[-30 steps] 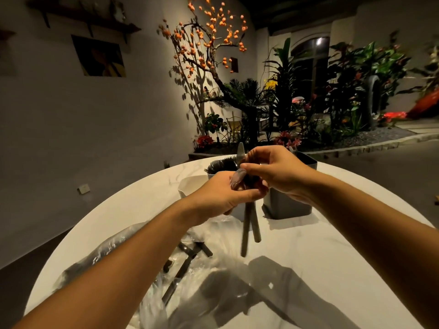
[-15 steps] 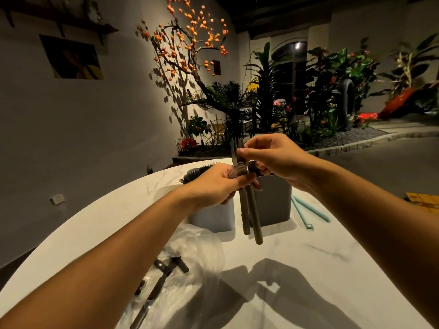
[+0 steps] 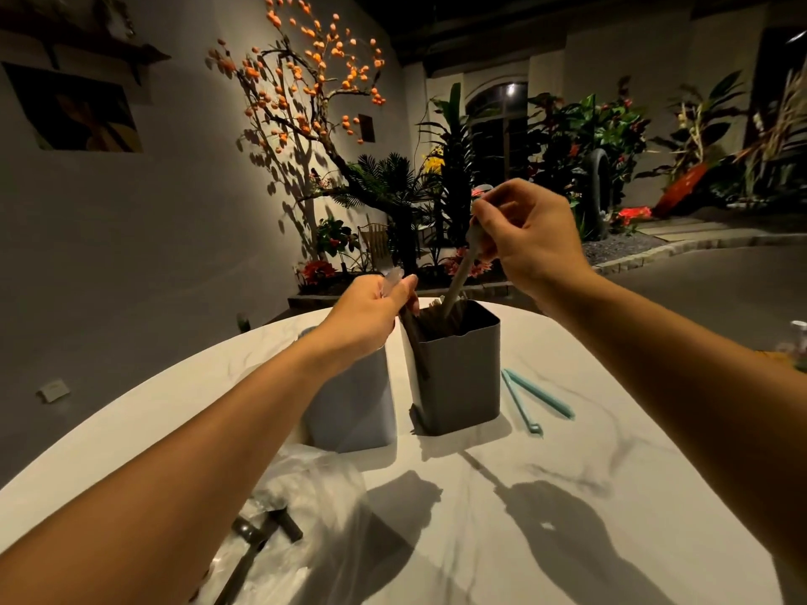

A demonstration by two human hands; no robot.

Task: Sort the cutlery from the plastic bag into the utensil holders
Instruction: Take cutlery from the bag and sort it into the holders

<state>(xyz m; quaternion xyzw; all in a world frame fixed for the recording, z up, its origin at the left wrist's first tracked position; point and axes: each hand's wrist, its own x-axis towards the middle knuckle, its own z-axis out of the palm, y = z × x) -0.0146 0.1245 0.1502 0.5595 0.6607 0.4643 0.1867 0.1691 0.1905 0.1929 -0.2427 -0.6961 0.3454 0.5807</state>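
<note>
Head: right hand (image 3: 530, 235) pinches utensil (image 3: 458, 277), probably spoon, over dark holder (image 3: 458, 377).

Two hands: left hand (image 3: 367, 316), right hand (image 3: 530, 238). Two utensil holders on table (image 3: 567, 495): light grey holder (image 3: 353, 408), dark grey holder (image 3: 463, 377). One plastic bag (image 3: 305, 508). Two cutlery pieces held, one per hand: dark-handled piece (image 3: 415, 347) left, pale-handled piece (image 3: 458, 277) right. Bag's cutlery count unclear. Two teal sticks (image 3: 530, 397).
</note>
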